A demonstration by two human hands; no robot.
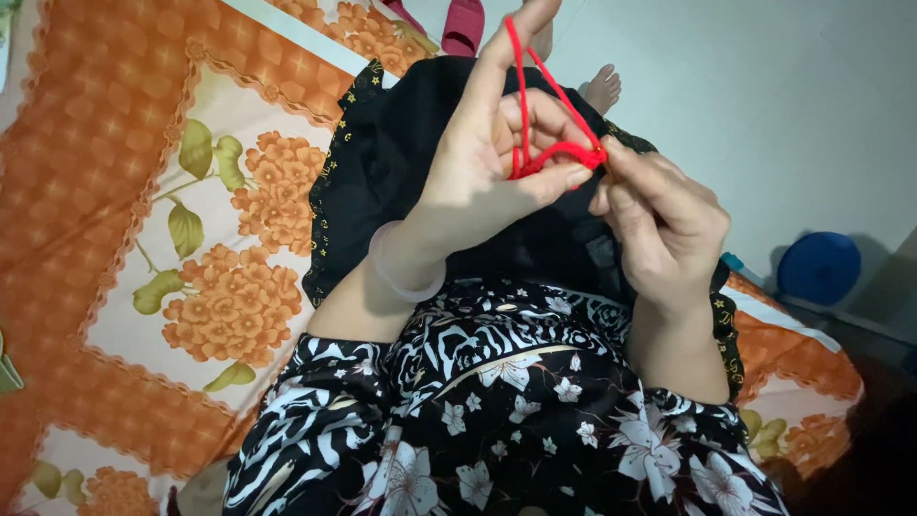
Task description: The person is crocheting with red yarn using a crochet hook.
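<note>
Head view. I sit on an orange floral bedsheet (143, 191), black cloth (401, 162) over my lap, black-and-white flowered dress (497, 420) below. Pink slippers (463, 24) and a bare foot (604, 88) lie on the pale floor (745, 115) beyond; a blue round object (818, 268) sits right, well apart. Nothing blocks the work.

Red yarn (554, 153) runs from my raised left forefinger down to a small loop between both hands. My left hand (487, 162), pale bangle (406, 272) on its wrist, has its thumb pressed on the loop, fingers curled behind. My right hand (659, 225) pinches shut on the yarn's right end; whether it also holds a tool I cannot tell.
</note>
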